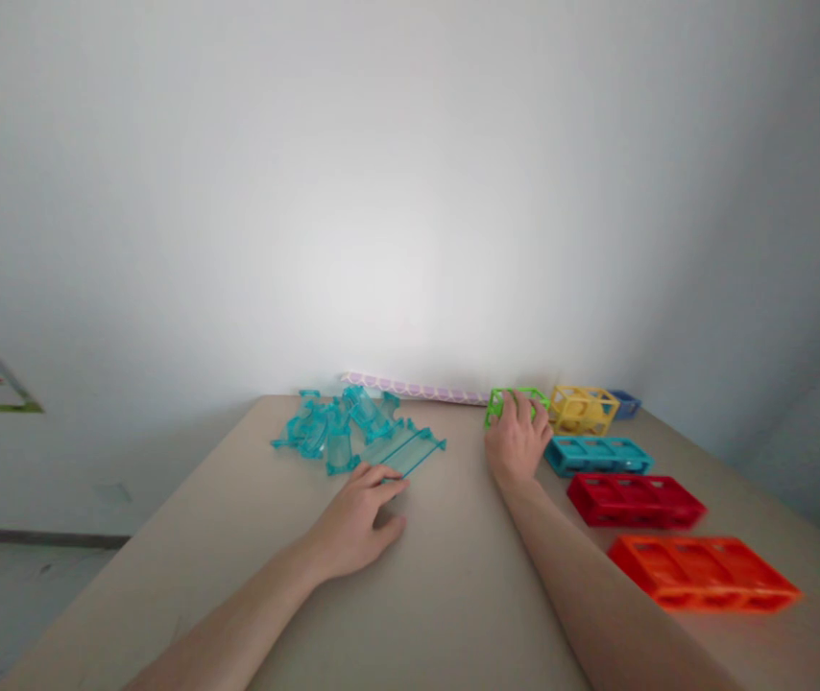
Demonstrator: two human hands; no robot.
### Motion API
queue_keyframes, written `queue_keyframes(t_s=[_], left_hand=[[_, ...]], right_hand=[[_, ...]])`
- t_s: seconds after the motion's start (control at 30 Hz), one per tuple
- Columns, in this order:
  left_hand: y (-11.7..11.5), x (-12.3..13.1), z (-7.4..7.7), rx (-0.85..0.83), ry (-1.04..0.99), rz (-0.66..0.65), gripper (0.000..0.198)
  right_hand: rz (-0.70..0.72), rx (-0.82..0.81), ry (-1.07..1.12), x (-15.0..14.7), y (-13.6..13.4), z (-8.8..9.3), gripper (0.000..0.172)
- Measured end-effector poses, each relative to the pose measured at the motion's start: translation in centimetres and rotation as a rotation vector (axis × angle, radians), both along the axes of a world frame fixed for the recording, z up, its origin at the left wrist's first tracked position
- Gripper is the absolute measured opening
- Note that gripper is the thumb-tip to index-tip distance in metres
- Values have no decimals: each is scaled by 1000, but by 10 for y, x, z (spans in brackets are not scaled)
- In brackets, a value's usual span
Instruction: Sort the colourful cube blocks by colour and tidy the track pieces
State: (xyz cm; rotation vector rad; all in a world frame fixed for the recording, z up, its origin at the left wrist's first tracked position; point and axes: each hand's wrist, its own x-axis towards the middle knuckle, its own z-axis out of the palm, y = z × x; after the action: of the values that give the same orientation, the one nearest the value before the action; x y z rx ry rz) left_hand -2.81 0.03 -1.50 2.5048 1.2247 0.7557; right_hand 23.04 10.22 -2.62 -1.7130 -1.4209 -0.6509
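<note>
My right hand has its fingers curled over the top of a green plastic frame at the back of the table. Part of that frame is hidden behind the hand. My left hand lies palm down on the table with thumb and fingers apart. Its fingertips reach the near edge of a flat see-through teal panel. Behind it is a loose heap of see-through teal plastic pieces.
Right of my right hand stand a yellow frame, a blue box, and a teal rack. Nearer are a red rack and an orange rack. A purple-white strip lies along the wall at the table's back edge.
</note>
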Motion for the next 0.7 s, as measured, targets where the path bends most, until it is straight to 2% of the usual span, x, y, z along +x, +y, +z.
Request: queue_keyframes(t_s=[0.27, 0.4, 0.47, 0.53, 0.63, 0.7], left_hand=[[1, 0, 0, -10, -18, -1, 40], [0, 1, 0, -9, -18, 6, 39], [0, 1, 1, -13, -20, 14, 38], [0, 2, 1, -17, -26, 35, 37], [2, 3, 1, -15, -49, 97, 30], [3, 3, 2, -13, -64, 132, 25]], right_hand=[[-20, 14, 31, 3, 11, -6, 46], [-33, 15, 50, 1, 8, -2, 49], [3, 20, 81, -3, 4, 3, 54], [222, -7, 205, -10, -2, 7, 54], [666, -121, 441, -26, -5, 7, 47], [799, -189, 558, -38, 1, 4, 44]])
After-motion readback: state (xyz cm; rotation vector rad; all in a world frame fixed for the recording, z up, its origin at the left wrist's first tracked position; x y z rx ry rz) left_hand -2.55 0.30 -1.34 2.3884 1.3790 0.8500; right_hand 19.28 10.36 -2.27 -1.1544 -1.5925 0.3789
